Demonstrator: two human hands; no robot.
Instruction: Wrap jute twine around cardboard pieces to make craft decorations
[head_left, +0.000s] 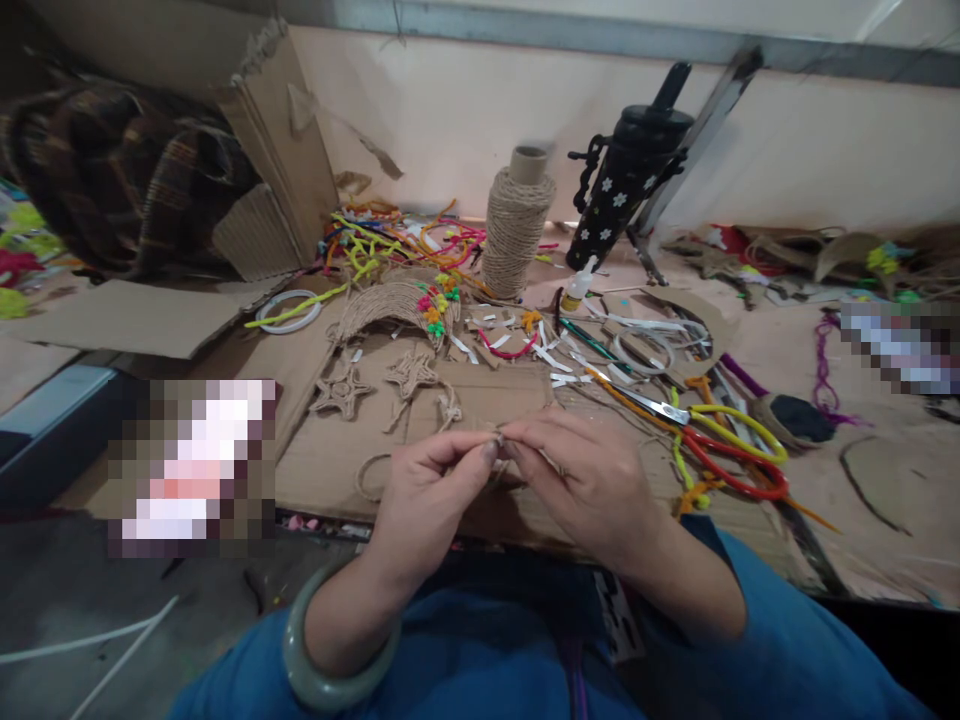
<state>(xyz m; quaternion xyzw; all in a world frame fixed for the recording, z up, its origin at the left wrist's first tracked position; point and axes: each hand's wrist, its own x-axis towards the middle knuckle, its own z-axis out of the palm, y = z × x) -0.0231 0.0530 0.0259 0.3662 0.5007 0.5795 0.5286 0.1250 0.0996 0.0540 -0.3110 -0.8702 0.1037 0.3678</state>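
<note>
I worked over the cardboard sheet, jute spool behind, scissors right. My left hand and right hand both pinched the thin jute strand between fingertips at centre; short, taut grips seemed best.

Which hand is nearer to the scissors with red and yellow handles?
Right. The right hand is just left of the scissors; the left hand is farther left, beyond it.

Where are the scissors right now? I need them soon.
In the head view the scissors lie open on the cardboard sheet, just right of the right hand, red and yellow handles toward the table edge, below the black flowered bottle.
</note>
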